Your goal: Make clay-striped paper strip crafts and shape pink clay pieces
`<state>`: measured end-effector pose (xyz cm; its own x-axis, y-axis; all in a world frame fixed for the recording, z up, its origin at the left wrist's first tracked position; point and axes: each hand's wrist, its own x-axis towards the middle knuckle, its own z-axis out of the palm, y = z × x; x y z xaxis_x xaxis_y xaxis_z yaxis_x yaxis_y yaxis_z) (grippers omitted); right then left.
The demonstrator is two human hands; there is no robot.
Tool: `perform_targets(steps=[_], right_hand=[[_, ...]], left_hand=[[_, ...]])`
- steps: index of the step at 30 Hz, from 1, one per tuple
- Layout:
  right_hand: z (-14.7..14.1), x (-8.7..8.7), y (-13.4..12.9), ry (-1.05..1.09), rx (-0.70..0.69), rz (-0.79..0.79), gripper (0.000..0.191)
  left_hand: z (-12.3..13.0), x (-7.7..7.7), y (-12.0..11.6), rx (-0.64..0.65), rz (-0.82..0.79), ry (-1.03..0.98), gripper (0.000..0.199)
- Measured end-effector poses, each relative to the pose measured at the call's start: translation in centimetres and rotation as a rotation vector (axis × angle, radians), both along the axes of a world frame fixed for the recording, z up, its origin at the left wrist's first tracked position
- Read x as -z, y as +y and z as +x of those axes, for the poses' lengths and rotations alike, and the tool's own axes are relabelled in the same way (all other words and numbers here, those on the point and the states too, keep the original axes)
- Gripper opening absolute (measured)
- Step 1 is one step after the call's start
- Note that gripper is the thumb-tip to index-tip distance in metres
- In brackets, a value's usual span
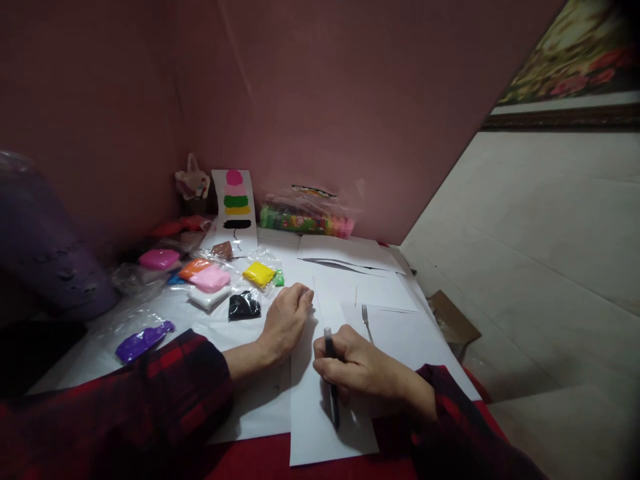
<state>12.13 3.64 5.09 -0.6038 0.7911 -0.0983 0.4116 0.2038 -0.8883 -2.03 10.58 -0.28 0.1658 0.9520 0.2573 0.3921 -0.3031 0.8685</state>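
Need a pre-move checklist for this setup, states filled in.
1. Pen grip: right hand holds black pen. Ok.
2. Pen contact with paper strip: cannot tell.
3. Strip pinned: cannot tell; left hand is by its left edge.
4. Fork free of right hand: cannot tell; handle disappears behind it.
5. Black packet off the strip: ok, left of it.

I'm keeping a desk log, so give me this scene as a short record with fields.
Left hand: curled beside white paper strip, contact unclear
Right hand: gripping black pen over the strip
Utensil: fork, right of the strip
Packets, left of the strip: yellow packet, black packet, purple packet, others
Backdrop: pink wall
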Motion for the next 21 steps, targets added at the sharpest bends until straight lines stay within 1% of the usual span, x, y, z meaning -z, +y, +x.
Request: perform_targets(steps=[2, 4, 6, 7, 8, 10, 13, 16, 19, 21], right_hand=[[0.0, 0.1, -0.1, -0.009, -0.022, -0.084, 0.028], [0.3, 0.5, -0.1, 0.018, -0.031, -0.203, 0.025], [0.7, 1.0, 0.3, 0.117, -0.003, -0.349, 0.019], [1.0, 1.2, 0.6, 0.194, 0.029, -0.388, 0.017], [1.2, 1.5, 0.9, 0.293, 0.063, -0.405, 0.019], [1.7, 1.8, 1.6, 0.506, 0.178, -0.372, 0.026], [2.0, 1.9, 2.2, 0.579, 0.267, -0.313, 0.029], [1.8, 1.9, 2.1, 0.542, 0.291, -0.303, 0.028], [1.3, 2.2, 1.6, 0.444, 0.254, -0.311, 0.026], [1.1, 2.4, 1.4, 0.404, 0.228, -0.283, 0.028]], left_hand=[[0.0, 0.1, 0.0, -0.001, 0.001, -0.001, 0.023], [0.0, 0.1, 0.0, -0.002, 0.001, 0.001, 0.023], [0.0, 0.0, -0.1, -0.004, 0.000, 0.003, 0.023], [-0.1, 0.0, -0.1, -0.005, 0.000, 0.004, 0.023], [-0.1, -0.1, -0.1, -0.005, 0.000, 0.006, 0.023], [-0.1, -0.2, -0.1, -0.004, 0.001, 0.009, 0.023], [-0.1, -0.3, -0.1, 0.002, 0.003, 0.011, 0.023], [-0.1, -0.2, 0.0, 0.011, 0.006, 0.005, 0.023], [-0.1, -0.2, -0.1, 0.014, 0.016, -0.006, 0.022], [-0.2, -0.4, -0.3, 0.014, 0.035, -0.015, 0.022]])
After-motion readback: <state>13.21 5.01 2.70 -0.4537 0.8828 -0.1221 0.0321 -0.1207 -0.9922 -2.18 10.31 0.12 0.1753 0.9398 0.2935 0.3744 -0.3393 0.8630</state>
